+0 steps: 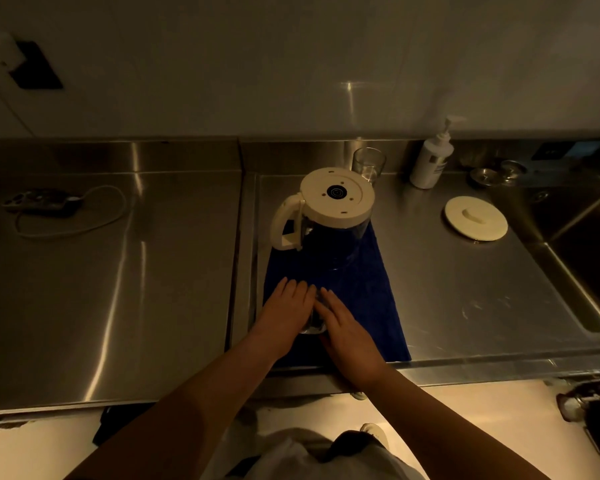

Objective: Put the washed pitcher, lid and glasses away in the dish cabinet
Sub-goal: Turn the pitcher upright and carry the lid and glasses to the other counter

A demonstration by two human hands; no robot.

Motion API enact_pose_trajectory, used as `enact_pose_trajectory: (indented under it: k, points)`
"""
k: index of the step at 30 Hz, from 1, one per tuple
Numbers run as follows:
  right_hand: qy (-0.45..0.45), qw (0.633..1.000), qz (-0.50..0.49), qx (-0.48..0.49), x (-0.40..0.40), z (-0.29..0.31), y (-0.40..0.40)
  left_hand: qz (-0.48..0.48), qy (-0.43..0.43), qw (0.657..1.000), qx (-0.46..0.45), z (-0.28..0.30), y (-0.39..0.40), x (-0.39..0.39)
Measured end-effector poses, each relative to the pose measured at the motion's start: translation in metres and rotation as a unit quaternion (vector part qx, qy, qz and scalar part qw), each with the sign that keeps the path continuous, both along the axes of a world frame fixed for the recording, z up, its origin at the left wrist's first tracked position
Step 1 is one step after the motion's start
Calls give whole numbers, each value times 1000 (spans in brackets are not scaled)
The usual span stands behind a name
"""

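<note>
The left hand [286, 308] and right hand [343, 322] lie side by side on a blue towel [364, 306] at the near edge of a steel counter [465, 289], fingers straight and together, pressed against a clear glass [313, 322] between them. Past them on the towel stands the pitcher [326, 216], upside down, its cream base up and handle to the left. The lid [476, 218] lies flat on bare steel to the right. Behind the pitcher a second glass [368, 164] stands upright by the wall, a pump bottle [432, 159] beside it. A sink [589, 258] drops away at far right. On the left counter lies a power strip [42, 202] with its cord. The light is dim and yellowish.
</note>
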State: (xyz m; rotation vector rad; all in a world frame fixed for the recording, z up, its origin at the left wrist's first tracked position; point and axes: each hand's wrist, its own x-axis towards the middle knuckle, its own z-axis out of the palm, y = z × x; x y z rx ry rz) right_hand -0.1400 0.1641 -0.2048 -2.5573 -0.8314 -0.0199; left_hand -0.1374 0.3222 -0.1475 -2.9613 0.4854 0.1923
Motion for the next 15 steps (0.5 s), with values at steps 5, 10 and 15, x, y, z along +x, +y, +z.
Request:
enact_pose_trajectory:
  k: [5, 10, 15]
  points:
    - [-14, 999, 2, 34, 0, 5, -7, -16, -9, 999, -32, 2, -3, -2]
    - [-43, 999, 24, 22, 6, 11, -31, -18, -30, 994, -102, 0, -15, -1]
    - [-54, 998, -7, 15, 10, 18, -54, -14, -32, 985, -170, 0, -33, 4]
